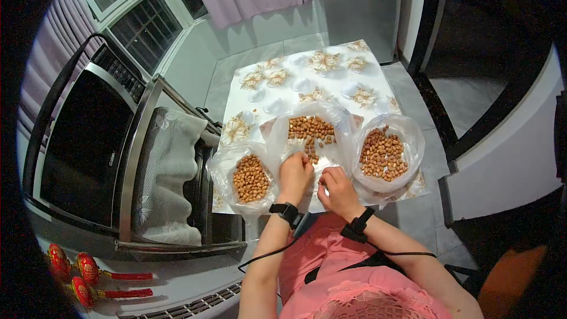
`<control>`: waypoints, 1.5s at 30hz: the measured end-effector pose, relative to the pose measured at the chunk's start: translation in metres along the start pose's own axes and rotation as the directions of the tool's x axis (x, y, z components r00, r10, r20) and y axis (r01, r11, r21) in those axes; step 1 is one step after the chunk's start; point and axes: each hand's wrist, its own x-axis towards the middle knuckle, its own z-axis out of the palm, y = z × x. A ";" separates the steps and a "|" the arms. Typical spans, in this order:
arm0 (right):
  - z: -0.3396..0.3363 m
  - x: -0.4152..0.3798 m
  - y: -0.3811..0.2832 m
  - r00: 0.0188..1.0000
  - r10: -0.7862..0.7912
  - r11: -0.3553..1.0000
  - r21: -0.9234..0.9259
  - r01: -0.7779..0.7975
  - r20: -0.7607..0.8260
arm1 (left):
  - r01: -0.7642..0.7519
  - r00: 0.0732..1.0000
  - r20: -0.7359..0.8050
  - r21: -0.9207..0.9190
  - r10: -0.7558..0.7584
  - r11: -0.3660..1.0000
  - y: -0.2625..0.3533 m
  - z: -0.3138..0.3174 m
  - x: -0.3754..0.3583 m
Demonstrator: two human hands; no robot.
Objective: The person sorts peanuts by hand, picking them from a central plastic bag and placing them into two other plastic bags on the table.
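Three clear plastic bags with small round brown nuts or beans stand side by side on the table. My left hand (pixel 296 172) is over the near part of the middle bag (pixel 274 142), its fingers bent down and pressed together beside the loose nuts (pixel 311 127). Curled into a pinch, my right hand (pixel 339 189) is just right of it at the same bag's front; what its fingertips hold is hidden. The left bag (pixel 221 162) has a heap of nuts (pixel 251 178), and the right bag (pixel 413 136) holds another heap (pixel 383 153).
A table with a flowered white cloth (pixel 301 71) carries the bags. At left stands a black-fronted oven (pixel 85 147) beside a cloth-covered surface (pixel 168 171). A grey fridge (pixel 360 23) is behind the table. Cables run from both wristbands.
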 end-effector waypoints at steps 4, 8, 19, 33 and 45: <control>-0.002 0.001 0.001 1.000 -0.015 1.000 0.002 0.015 -0.004 | 0.353 0.933 0.285 -0.609 -0.219 0.711 0.010 -0.026 -0.028; 0.001 0.000 0.001 1.000 -0.015 1.000 0.014 0.015 -0.004 | 0.566 0.807 0.531 -0.820 -0.259 0.082 0.027 -0.062 -0.076; 0.002 0.000 0.000 1.000 -0.020 1.000 -0.021 0.020 -0.009 | 0.501 0.839 0.529 -0.844 -0.132 -0.193 0.025 -0.072 -0.119; 0.000 0.002 -0.005 1.000 -0.003 1.000 -0.017 0.003 -0.003 | 0.436 0.881 0.434 -0.899 -0.190 -0.032 0.026 -0.080 -0.134; 0.000 0.001 -0.002 1.000 -0.005 1.000 -0.025 0.006 0.009 | 0.388 0.898 0.391 -0.920 -0.200 -0.055 0.034 -0.082 -0.135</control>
